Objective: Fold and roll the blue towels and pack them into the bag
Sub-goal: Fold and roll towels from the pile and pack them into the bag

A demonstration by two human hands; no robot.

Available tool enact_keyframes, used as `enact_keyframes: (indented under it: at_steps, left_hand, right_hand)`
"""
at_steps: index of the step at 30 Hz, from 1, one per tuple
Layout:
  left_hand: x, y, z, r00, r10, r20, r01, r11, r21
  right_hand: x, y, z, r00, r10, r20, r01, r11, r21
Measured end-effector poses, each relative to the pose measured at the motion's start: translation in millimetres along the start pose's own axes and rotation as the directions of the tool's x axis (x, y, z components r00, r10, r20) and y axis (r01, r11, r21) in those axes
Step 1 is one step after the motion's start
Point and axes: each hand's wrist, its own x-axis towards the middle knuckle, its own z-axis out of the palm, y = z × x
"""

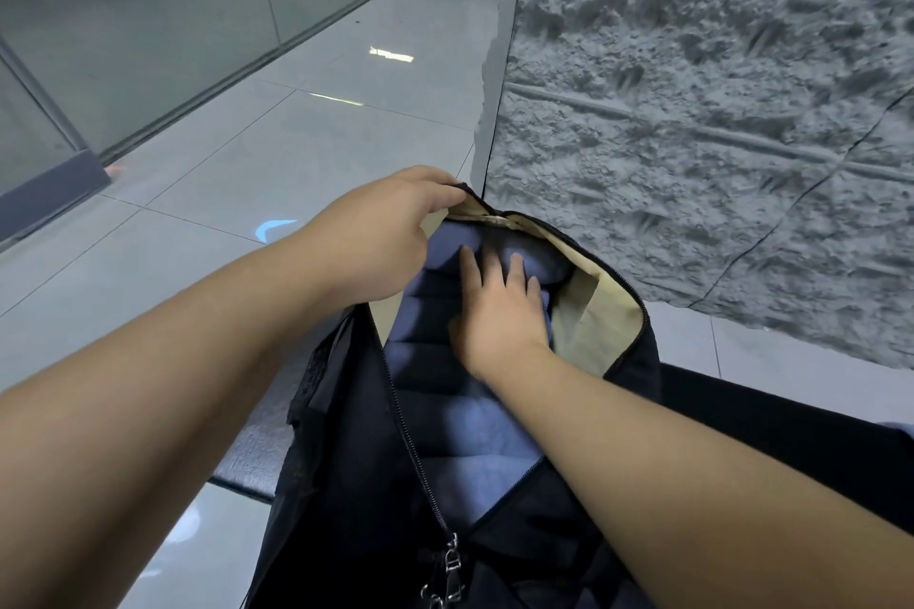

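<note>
Blue towels (460, 415) inside open bag (356, 485)

Office-like corridor: glass partitions (148, 15), glossy floor tiles (316, 134).

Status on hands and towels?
Left hand grips black zippered bag rim. Right hand flat, pressing rolled blue towels inside. Nothing blocking.

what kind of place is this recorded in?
Probably an office or commercial building corridor, not a home: glossy tiled floor, glass partition wall on the left, and a rough grey textured wall panel on the right.
</note>
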Motion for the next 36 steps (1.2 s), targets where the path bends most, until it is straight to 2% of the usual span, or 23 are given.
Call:
enact_keyframes:
  at_steps: [6, 10, 12, 16, 23, 29, 31, 36]
  left_hand:
    - [-1, 0, 6, 1.000, -0.009, 0.008, 0.010, 0.987, -0.161]
    - [1, -3, 8, 0.999, -0.022, 0.025, 0.026, 0.987, -0.158]
    - [2, -4, 8, 0.999, -0.044, -0.003, 0.043, 0.986, -0.163]
    - [2, -2, 9, 0.999, -0.037, -0.037, 0.031, 0.988, -0.149]
    - [-6, 0, 14, 0.999, 0.027, -0.034, -0.031, 0.988, -0.148]
    - [-3, 1, 20, 0.999, -0.011, -0.047, 0.010, 1.000, -0.023]
    - [-5, 3, 25, 1.000, -0.009, -0.005, 0.009, 0.999, 0.034]
    - [-9, 8, 36, 0.991, -0.096, 0.093, 0.080, 0.984, 0.159]
  right_hand:
    - [32, 5, -16, 0.989, 0.032, 0.144, -0.035, 0.999, 0.013]
    - [40, 10, -21, 0.969, 0.017, 0.246, -0.030, 0.998, 0.048]
    - [33, 8, -16, 0.977, 0.014, 0.212, -0.029, 0.997, 0.071]
    - [12, 2, 0, 1.000, -0.002, 0.025, 0.001, 0.998, 0.056]
    - [22, 8, 1, 0.985, 0.012, 0.174, -0.037, 0.989, 0.145]
    - [12, 11, -13, 0.972, -0.032, 0.233, 0.009, 0.995, 0.100]
    - [3, 12, -20, 0.978, -0.047, 0.201, 0.023, 0.992, 0.122]
    - [-22, 17, -51, 0.991, -0.133, 0.009, 0.131, 0.985, 0.113]
